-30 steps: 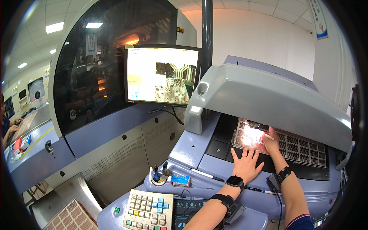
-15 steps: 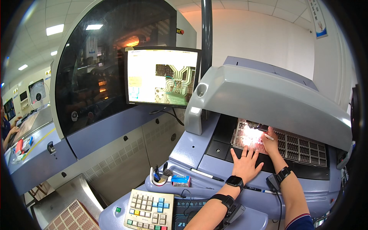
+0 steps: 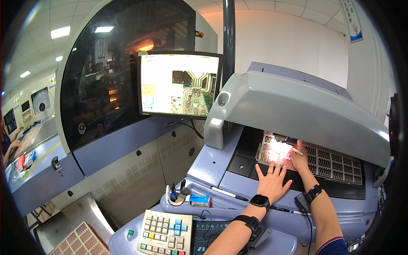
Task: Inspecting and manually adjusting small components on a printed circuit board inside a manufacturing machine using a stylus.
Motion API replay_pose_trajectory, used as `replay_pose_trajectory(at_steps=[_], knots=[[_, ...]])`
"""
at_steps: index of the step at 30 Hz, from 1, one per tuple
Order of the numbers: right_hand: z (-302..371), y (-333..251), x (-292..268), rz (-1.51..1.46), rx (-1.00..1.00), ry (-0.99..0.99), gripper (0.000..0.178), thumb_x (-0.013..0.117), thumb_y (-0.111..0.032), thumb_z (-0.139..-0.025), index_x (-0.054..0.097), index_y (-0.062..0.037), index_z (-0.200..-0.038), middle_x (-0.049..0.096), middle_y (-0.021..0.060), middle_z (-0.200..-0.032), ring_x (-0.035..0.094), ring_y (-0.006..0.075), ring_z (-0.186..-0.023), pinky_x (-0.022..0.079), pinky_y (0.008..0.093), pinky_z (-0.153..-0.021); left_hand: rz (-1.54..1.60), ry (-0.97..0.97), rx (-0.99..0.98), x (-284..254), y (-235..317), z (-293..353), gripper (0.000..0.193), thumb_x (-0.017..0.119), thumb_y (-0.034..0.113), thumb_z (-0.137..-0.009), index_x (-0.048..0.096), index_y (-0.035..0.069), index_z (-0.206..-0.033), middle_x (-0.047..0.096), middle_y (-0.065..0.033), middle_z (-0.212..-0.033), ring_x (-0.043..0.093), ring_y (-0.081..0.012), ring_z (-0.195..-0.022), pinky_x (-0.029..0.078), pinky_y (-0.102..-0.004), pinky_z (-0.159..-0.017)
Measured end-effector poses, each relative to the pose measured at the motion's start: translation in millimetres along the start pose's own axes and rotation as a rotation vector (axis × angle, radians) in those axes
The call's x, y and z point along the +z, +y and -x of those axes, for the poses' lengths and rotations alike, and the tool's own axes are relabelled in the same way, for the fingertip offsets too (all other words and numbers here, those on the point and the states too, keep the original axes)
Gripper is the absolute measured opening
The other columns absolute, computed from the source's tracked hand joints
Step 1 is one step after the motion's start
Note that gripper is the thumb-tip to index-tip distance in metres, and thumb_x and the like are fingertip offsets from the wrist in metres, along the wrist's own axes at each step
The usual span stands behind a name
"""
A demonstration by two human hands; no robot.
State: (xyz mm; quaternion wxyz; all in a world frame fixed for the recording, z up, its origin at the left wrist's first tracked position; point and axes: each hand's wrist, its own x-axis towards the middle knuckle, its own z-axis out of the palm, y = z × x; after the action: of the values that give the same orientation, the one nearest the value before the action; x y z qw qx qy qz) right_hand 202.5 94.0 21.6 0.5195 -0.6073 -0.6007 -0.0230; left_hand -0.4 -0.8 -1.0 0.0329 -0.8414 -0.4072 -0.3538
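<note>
A printed circuit board panel (image 3: pixel 335 164) lies on the black bed of the machine, its left part glaring under a bright lamp. My left hand (image 3: pixel 273 182) rests flat with fingers spread, fingertips at the near edge of the panel. Beside it, my right hand (image 3: pixel 300 158) is closed around a white pen-like tool (image 3: pixel 298 151), close to the lit area. Where the tool's tip meets the panel is lost in the glare. On the monitor (image 3: pixel 180 85), a magnified view of board traces shows, with a dark shape at its lower right.
A grey machine hood (image 3: pixel 297 106) arches over the panel. Nearer stand a keypad (image 3: pixel 165 233), a holder with pens and a brush (image 3: pixel 178 195), a blue-and-red packet (image 3: pixel 200 200) and a marker (image 3: pixel 229 194). Another panel (image 3: pixel 80 242) lies low at the left. A person's hand (image 3: pixel 16 143) shows far left.
The magnified picture on the monitor differs: a dark shape has come in at its lower right and more traces show. Both hands stay almost where they were.
</note>
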Motion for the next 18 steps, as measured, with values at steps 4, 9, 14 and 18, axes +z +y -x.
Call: replay_pose_trajectory(at_steps=[4,9,14,18], knots=[[1.7,-4.3,-0.3,0.013,-0.007,-0.001,0.038,0.059,-0.026,-0.082,0.054,-0.0024,-0.111,0.064,0.0140,-0.080,0.065,0.0272,-0.072,0.051,0.0370,-0.067,0.003,-0.005,-0.004,-2.0,0.2,0.5,0.058,0.048,0.050,-0.092,0.051,0.012,-0.136,0.047,-0.0087,-0.141,0.034,-0.0274,-0.139,0.013,-0.0762,-0.103],[-0.3,-0.3,-0.2,0.011,-0.002,-0.020,0.036,0.059,-0.026,-0.081,0.054,-0.0029,-0.109,0.064,0.0138,-0.080,0.065,0.0277,-0.072,0.051,0.0376,-0.066,0.006,-0.012,-0.004,-1.6,0.2,-0.1,0.058,0.048,0.050,-0.092,0.051,0.012,-0.136,0.046,-0.0089,-0.141,0.034,-0.0272,-0.139,0.013,-0.0762,-0.104],[-2.1,6.4,1.0,0.008,-0.001,-0.014,0.035,0.059,-0.026,-0.081,0.054,-0.0032,-0.108,0.063,0.0137,-0.079,0.065,0.0278,-0.072,0.051,0.0379,-0.066,0.008,-0.009,-0.001,-0.8,0.5,-0.3,0.058,0.048,0.050,-0.092,0.051,0.012,-0.136,0.046,-0.0088,-0.141,0.033,-0.0272,-0.139,0.013,-0.0761,-0.104],[1.3,-3.1,1.3,-0.007,0.004,-0.008,0.037,0.059,-0.027,-0.081,0.054,-0.0033,-0.110,0.063,0.0134,-0.079,0.064,0.0277,-0.072,0.051,0.0378,-0.066,0.000,0.001,0.002,-0.1,-0.8,0.4,0.058,0.047,0.050,-0.093,0.051,0.011,-0.136,0.046,-0.0086,-0.141,0.033,-0.0272,-0.139,0.013,-0.0762,-0.103]])
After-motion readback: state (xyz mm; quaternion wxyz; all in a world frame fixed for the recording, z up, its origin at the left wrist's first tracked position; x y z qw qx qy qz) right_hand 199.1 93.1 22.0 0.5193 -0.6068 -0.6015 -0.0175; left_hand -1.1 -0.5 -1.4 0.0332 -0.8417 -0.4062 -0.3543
